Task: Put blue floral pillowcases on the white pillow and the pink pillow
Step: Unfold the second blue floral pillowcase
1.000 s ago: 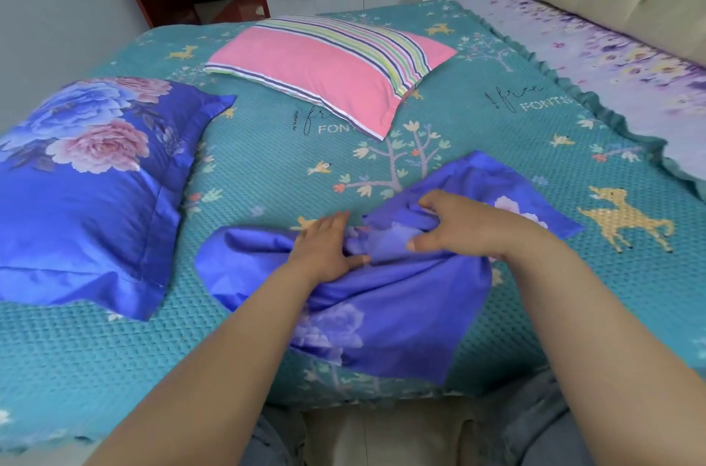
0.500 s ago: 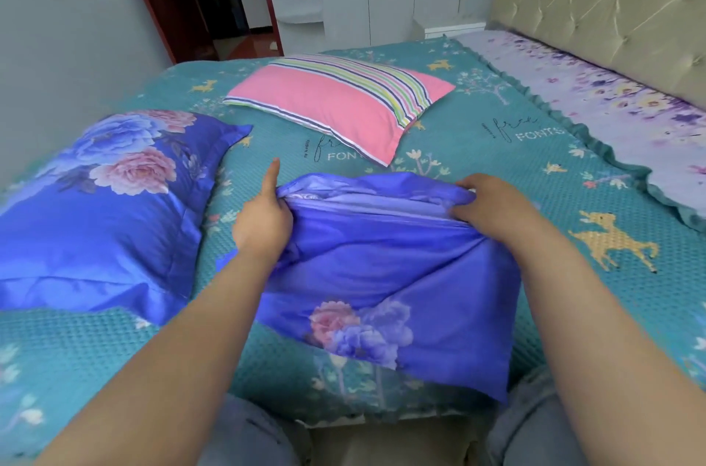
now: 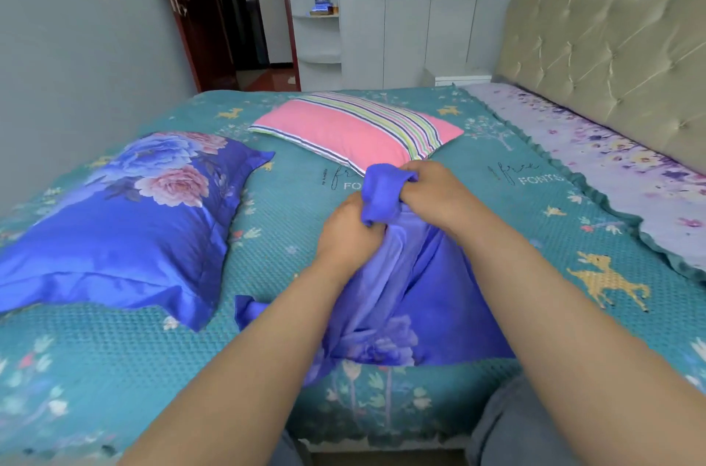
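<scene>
An empty blue floral pillowcase (image 3: pixel 431 313) hangs bunched from both my hands over the near edge of the bed. My left hand (image 3: pixel 345 236) grips the gathered cloth lower down. My right hand (image 3: pixel 431 194) grips its top end, which sticks up between the two fists. The pink pillow (image 3: pixel 344 133) with a striped band lies bare just beyond my hands. At the left lies a pillow in a blue floral pillowcase (image 3: pixel 114 225); what is inside it is hidden.
The bed carries a teal patterned cover (image 3: pixel 535 221). A lilac floral sheet (image 3: pixel 611 160) runs along the padded headboard (image 3: pixel 596 57) at the right. A grey wall bounds the left, with a doorway and white shelves behind the bed.
My hands came together from holding the pillowcase's edge stretched wide. The cloth is now bunched into a narrow bundle and lifted higher. The head camera has tilted up.
</scene>
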Motion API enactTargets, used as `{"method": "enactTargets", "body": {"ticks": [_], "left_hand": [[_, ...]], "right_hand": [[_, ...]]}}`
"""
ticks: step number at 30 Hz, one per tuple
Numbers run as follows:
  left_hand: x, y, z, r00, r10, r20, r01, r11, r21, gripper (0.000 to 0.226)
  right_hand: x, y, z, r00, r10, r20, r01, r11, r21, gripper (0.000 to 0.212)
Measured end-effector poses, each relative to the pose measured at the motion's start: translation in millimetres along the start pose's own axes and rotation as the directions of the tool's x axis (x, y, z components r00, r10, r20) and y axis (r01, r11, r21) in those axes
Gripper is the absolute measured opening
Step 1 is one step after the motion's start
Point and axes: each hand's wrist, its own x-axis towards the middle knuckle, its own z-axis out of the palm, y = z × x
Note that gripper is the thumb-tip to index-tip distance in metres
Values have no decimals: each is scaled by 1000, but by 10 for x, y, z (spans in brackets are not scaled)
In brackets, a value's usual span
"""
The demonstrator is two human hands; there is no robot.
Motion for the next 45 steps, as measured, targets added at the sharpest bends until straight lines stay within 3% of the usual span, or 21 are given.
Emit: {"method": "enactTargets", "body": {"ticks": [2,4,6,7,9,12,14,16,19,20,22,24,26,27,29,32,35,37,39,42,45], "left_hand": [[142,7,-229,994,-66,-81,58,993,-106,40],[231,-56,-488,981,-63,-182,55,997,-45,29],[270,-98,-703,957,-33,-287,74,988,133,24],[293,-124,-795,939,-38,-342,94,984,148,24],[335,-206,-999,888,-118,-445,137,991,11,28],[351,-451,-1326,775,-348,-528,145,911,-386,30],[322,-630,-1501,704,-489,-516,215,839,-501,14],[271,-756,-1614,670,-634,-387,309,711,-632,11],[211,-884,-1688,673,-732,106,454,296,-840,33],[208,-918,-1730,661,-728,184,459,198,-866,37],[291,-959,-1887,636,-766,100,310,135,-941,27],[450,-970,-2115,573,-804,-159,19,207,-978,26],[614,-811,-2425,454,-751,-480,-229,422,-877,23],[720,-725,-2563,429,-670,-606,-246,559,-792,29],[880,-492,-2694,492,-495,-716,-150,762,-630,50],[981,-334,-2459,744,-277,-608,109,948,-298,50],[913,-597,-1849,881,-336,-332,352,936,-13,26],[813,-879,-1413,869,-472,-146,474,880,-22,22],[614,-1040,-1090,826,-562,32,560,814,-152,10],[585,-1190,-772,810,-581,82,576,761,-296,15],[730,-1194,-691,803,-596,-2,521,703,-485,21]], "right_hand": [[8,28,-183,994,18,104,7,970,-244,14],[29,164,-338,946,242,215,-38,742,-669,47],[37,342,-375,907,381,178,-75,562,-824,48],[40,414,-374,916,385,114,-139,570,-810,41],[54,526,-373,932,358,-51,-306,706,-639,30],[126,654,-319,934,323,-153,-349,914,-204,13],[133,665,-216,927,341,-159,-350,936,-33,9],[178,636,-83,923,358,-142,-341,931,130,14],[340,454,88,884,454,114,-455,774,441,18],[368,375,120,860,452,235,-508,731,456,17],[443,187,173,807,412,422,-574,713,403,13],[545,81,204,798,346,494,-568,705,424,13],[681,8,248,828,244,505,-517,680,520,10],[748,5,256,849,205,488,-493,639,590,13],[887,39,283,866,156,475,-477,541,693,27],[999,284,377,840,247,482,-527,579,622,41],[1060,773,509,820,472,323,-572,684,453,36],[1105,1138,508,828,559,32,-540,781,314,40],[1047,1372,472,844,509,-171,-490,860,140,36],[1060,1692,463,883,411,-228,-408,911,62,27],[1173,1815,465,891,375,-255,-384,923,15,32]]}}
